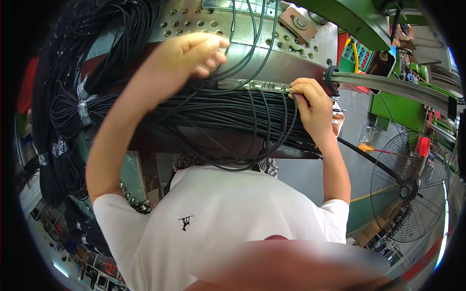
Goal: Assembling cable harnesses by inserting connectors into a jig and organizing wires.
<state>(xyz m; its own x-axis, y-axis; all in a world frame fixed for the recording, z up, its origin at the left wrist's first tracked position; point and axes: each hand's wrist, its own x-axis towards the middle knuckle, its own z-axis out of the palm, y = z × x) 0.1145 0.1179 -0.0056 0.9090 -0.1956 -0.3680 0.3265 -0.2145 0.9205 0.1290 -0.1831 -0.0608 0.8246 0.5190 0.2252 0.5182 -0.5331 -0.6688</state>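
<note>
A: Two hands, both up at the machine in the head view. The left hand (196, 53) has its fingers (213, 46) curled together, pinching thin black cables (242, 58) that run up the perforated metal plate (213, 22) just above them.

B: And the right hand (313, 109)?

A: Its fingers (297, 93) are closed on the cable ends, right at the row of small metal connectors (264, 87) just left of them. Below both sets of fingers lies the thick black cable bundle (218, 114), with loose loops sagging under it.

B: What could go wrong?

A: I'd judge the loops could snag on the bundle, and a tug from the left fingers might then drag a cable out of its connector. The coiled cables (73, 106) hanging well left of the fingers could also tangle in.
</note>
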